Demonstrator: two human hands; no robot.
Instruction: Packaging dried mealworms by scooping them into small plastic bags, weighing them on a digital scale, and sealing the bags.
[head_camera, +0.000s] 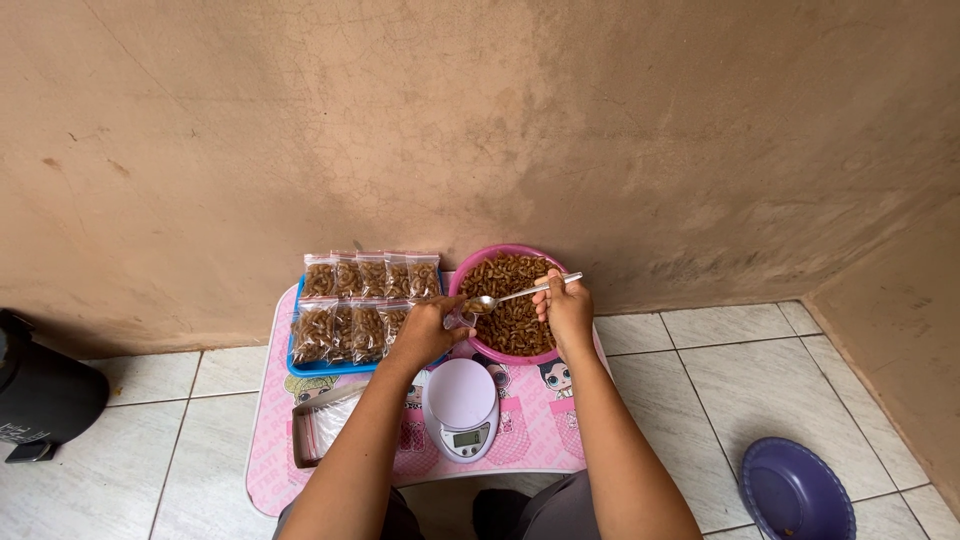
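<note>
A pink bowl (470, 275) full of brown snack pieces sits at the back of a small pink table (275, 470). My right hand (566, 310) holds a metal spoon (510, 297) over the bowl, its scoop pointing left. My left hand (428, 330) holds a small clear plastic bag (459, 318) at the bowl's left rim, right by the spoon's scoop. A white digital kitchen scale (461, 407) stands in front of the bowl, between my forearms.
A blue tray (330, 366) left of the bowl holds several filled clear bags (350, 300) of the same snack. A stack of flat clear bags (322, 432) lies at the table's front left. On the tiled floor are a purple bowl (795, 495) at right and a black container (40, 390) at left.
</note>
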